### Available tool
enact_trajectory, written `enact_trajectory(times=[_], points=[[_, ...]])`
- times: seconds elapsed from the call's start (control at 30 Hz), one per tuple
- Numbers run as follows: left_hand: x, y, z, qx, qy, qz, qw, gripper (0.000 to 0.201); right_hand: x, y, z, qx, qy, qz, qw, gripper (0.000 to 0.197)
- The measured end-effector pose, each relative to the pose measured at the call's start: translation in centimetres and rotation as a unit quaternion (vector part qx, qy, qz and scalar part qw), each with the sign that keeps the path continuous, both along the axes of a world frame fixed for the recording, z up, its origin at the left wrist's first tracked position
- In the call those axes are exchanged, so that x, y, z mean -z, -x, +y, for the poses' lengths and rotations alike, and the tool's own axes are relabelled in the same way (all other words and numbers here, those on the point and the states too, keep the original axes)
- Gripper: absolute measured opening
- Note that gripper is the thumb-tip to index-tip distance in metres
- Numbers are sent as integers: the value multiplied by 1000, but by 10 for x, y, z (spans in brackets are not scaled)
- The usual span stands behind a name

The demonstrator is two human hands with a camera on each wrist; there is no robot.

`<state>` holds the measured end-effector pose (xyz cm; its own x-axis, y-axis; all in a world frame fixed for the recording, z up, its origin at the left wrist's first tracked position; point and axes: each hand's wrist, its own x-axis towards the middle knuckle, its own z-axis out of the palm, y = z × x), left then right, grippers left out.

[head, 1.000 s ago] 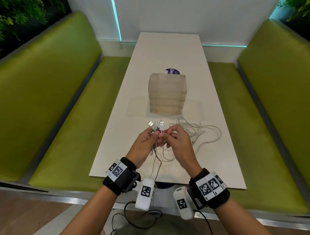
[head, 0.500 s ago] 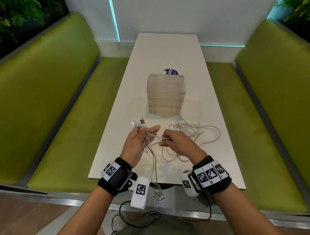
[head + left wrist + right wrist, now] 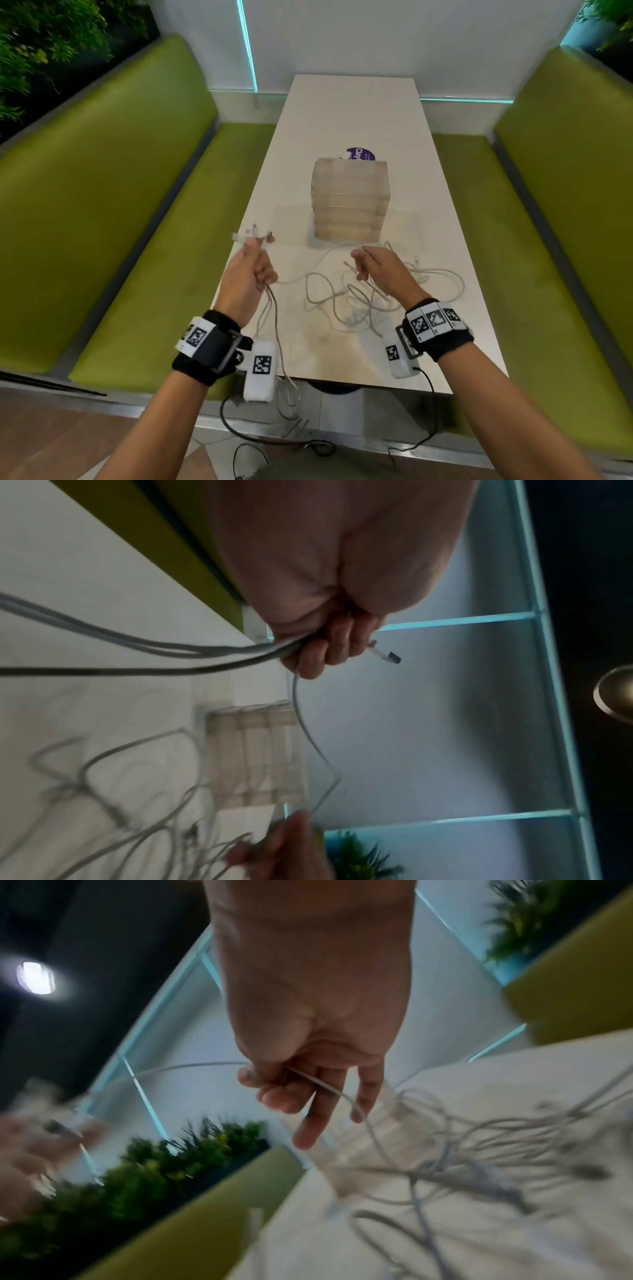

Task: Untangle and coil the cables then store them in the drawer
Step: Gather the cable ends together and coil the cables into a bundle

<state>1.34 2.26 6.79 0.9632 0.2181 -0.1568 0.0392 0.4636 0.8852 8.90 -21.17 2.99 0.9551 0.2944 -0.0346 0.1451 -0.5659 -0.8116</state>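
Note:
Several thin white cables (image 3: 370,298) lie tangled on the white table (image 3: 352,113) in front of a translucent drawer unit (image 3: 350,198). My left hand (image 3: 251,274) grips a bundle of cable ends in its fist near the table's left edge; plugs (image 3: 251,235) stick out above it (image 3: 385,654) and strands hang down past the table edge. My right hand (image 3: 371,265) pinches one cable (image 3: 308,1081) between thumb and forefinger, with the other fingers loosely extended. That strand runs slack across to the left hand (image 3: 329,645).
Green padded benches (image 3: 102,212) flank the table on both sides. A purple round sticker (image 3: 359,155) lies behind the drawer unit. Black wrist-camera leads (image 3: 308,445) dangle below the near table edge. A white wall with lit teal strips closes the far end.
My hands have pulled apart: the left moved left and up with the plugs, the right moved right along one cable. The strand between them has lengthened.

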Motion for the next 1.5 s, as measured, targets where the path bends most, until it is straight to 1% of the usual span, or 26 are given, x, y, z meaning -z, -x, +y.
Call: enact_trajectory(times=[0.07, 0.13, 0.17, 0.23, 0.3, 0.4, 0.43, 0.5, 0.57, 0.7, 0.8, 0.83, 0.9, 0.97, 1.0, 1.07, 1.1, 1.17, 1.27, 1.37, 1.43, 1.5], points=[[11, 1, -15, 33, -73, 29, 996, 42, -15, 10, 14, -18, -29, 3, 999, 39], [12, 3, -32, 73, -130, 25, 988, 40, -23, 20, 27, -58, -19, -13, 998, 38], [11, 4, -40, 94, -139, 18, 986, 39, -25, 23, 32, -78, -7, -24, 997, 37], [7, 4, -51, 122, -130, 4, 984, 38, -23, 24, 37, -105, 28, -50, 993, 33], [5, 1, -57, 120, -129, -2, 984, 32, -21, 24, 38, -113, 57, -55, 991, 27], [6, -4, -59, 82, -154, 4, 985, 11, -23, 26, 37, -122, 102, -74, 984, 29], [7, -5, -58, 67, -153, 7, 986, 9, -24, 27, 38, -129, 116, -81, 981, 29], [7, -6, -57, 41, -153, 10, 987, 15, -22, 23, 37, -132, 139, -83, 978, 29], [3, -5, -53, 22, -138, -1, 990, 15, -14, 13, 31, -123, 173, -70, 975, 29], [-14, -3, -39, 0, -81, -51, 995, 15, 10, -12, 11, -82, 204, -36, 975, 25], [-30, 0, -23, -18, -25, -101, 994, 19, 21, -22, -1, -72, 272, -38, 959, 25], [-33, 0, -16, -23, -8, -118, 993, 17, 24, -24, -5, -64, 285, -39, 956, 24], [-38, 1, -5, -35, 4, -137, 990, 14, 27, -26, -12, -50, 280, -51, 957, 23], [-34, 2, 1, -48, -17, -122, 991, 17, 25, -25, -11, -44, 237, -57, 969, 23], [-30, 1, -1, -51, -44, -100, 993, 17, 22, -23, -8, -45, 209, -59, 975, 23], [-21, 0, -11, -44, -124, -41, 990, 18, 16, -18, 1, -57, 169, -77, 981, 23], [-16, 0, -19, -34, -168, -10, 985, 15, 13, -16, 6, -69, 160, -93, 980, 24], [-9, -3, -36, -12, -223, 30, 974, 10, 7, -10, 15, -96, 141, -127, 977, 23], [-2, -9, -58, 21, -231, 51, 971, 10, 2, -5, 27, -136, 148, -148, 968, 22], [-3, -15, -69, 31, -233, 56, 970, 6, 6, -4, 33, -156, 151, -167, 962, 23], [-5, -19, -72, 47, -231, 54, 970, 3, 7, -3, 34, -164, 132, -187, 959, 21], [-6, -21, -75, 68, -235, 47, 969, 7, 4, 1, 35, -173, 111, -213, 955, 19]])
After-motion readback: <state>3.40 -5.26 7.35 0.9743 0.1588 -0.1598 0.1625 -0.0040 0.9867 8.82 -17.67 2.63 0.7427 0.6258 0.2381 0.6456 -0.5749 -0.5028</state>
